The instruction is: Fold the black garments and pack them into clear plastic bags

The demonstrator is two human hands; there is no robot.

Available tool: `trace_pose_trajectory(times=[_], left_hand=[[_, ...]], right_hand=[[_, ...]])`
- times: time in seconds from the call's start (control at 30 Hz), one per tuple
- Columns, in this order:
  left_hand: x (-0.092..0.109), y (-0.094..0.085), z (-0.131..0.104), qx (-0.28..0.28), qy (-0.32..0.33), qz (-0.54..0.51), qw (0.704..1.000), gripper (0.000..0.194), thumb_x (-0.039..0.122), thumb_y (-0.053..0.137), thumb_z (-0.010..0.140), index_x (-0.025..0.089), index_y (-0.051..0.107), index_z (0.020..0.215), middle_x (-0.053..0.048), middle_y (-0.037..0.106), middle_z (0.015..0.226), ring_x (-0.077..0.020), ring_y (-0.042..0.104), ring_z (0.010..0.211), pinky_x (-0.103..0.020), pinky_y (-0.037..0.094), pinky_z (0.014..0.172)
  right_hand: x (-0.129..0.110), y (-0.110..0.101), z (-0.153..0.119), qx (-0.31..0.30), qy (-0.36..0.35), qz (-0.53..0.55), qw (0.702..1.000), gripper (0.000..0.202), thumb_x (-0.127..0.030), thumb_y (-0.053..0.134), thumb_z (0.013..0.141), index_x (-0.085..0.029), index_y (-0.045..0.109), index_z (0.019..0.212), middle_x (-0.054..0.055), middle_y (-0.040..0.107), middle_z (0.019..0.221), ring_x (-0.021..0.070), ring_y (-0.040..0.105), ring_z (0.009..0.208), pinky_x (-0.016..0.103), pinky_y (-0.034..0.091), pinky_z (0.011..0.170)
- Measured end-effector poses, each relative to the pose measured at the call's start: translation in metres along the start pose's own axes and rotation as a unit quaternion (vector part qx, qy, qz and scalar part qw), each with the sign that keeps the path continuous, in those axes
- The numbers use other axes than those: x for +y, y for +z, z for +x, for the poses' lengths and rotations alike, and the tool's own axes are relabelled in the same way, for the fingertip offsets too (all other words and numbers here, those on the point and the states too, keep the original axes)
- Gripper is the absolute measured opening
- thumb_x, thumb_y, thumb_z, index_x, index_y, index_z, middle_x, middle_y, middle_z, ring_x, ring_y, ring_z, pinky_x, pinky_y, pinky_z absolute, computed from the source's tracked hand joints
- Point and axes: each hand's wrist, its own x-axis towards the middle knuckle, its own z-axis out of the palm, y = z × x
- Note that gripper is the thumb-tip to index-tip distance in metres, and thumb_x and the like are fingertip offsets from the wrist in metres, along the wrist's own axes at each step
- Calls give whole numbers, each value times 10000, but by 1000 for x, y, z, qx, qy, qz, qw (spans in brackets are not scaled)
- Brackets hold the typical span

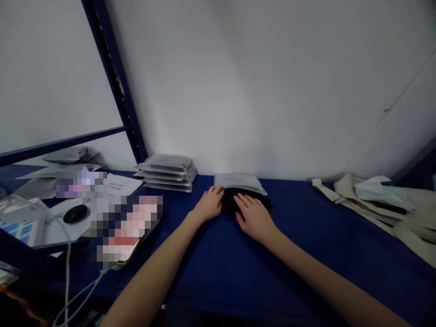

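Observation:
A folded black cloth item (229, 205) lies on the blue table, its far part beneath the edge of a frosted plastic zip bag (238, 180). My left hand (209, 203) is at the left side of both, its fingers closed at the near left corner of the bag; the thumb is mostly hidden. Flat on top of the black cloth rests my right hand (255, 217), fingers somewhat spread and pointing toward the bag's mouth. How far the cloth reaches inside the bag cannot be made out.
A stack of filled frosted zip bags (166, 171) stands left by the white wall. Further left are a phone (143, 238) with a cable (69, 263), papers (124, 184) and a black mouse (75, 213). Beige cloth straps (357, 206) lie at right. A blue frame post (117, 81) rises at left.

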Motion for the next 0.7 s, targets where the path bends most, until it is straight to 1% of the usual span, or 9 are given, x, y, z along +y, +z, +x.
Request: trace_pose_trajectory(times=[0.07,0.13,0.2,0.33,0.4,0.53,0.7], left_hand=[[0,1,1,1,3,-8,1000,470,104,357,794,153,435,1255,-100,398,1366,-212,343,1236,-359,376,972],[-1,2,1,3,7,-12,1000,463,97,357,794,151,442,1247,-103,402,1362,-208,353,1233,-359,371,981],[-1,3,1,5,10,-14,1000,467,89,361,789,142,442,1246,-107,408,1356,-206,367,1226,-353,367,987],[-1,4,2,10,15,-17,1000,474,86,361,780,104,439,1248,-120,410,1356,-201,363,1243,-330,352,1004],[-1,3,2,12,13,-15,1000,466,92,361,781,104,448,1239,-118,403,1365,-199,350,1257,-330,347,1009],[0,2,2,9,4,-13,1000,451,101,370,776,127,465,1216,-107,398,1373,-199,351,1255,-339,356,1000],[1,2,2,15,-1,-6,1000,481,119,378,774,123,425,1253,-113,393,1373,-210,365,1237,-346,355,994]], right_hand=[[-3,5,0,-30,14,-4,999,522,-247,315,843,-122,427,1337,133,420,1385,318,373,1253,494,303,991],[-1,10,3,-46,23,-9,999,520,-236,287,857,-139,401,1355,122,396,1404,321,341,1277,513,287,996],[1,14,9,-50,30,-13,998,513,-230,268,870,-145,387,1363,122,373,1418,324,325,1287,520,277,999],[5,21,27,-55,51,-10,997,516,-211,265,875,-121,367,1372,149,333,1435,339,296,1297,532,282,987],[7,25,37,-57,50,-2,997,519,-187,271,871,-121,356,1379,143,328,1439,329,287,1303,519,282,992],[14,34,54,-51,36,5,998,505,-169,276,879,-156,369,1375,109,359,1428,292,293,1307,480,253,1027],[26,45,73,-43,28,12,999,483,-187,271,897,-147,394,1362,132,438,1372,293,339,1285,476,226,1043]])
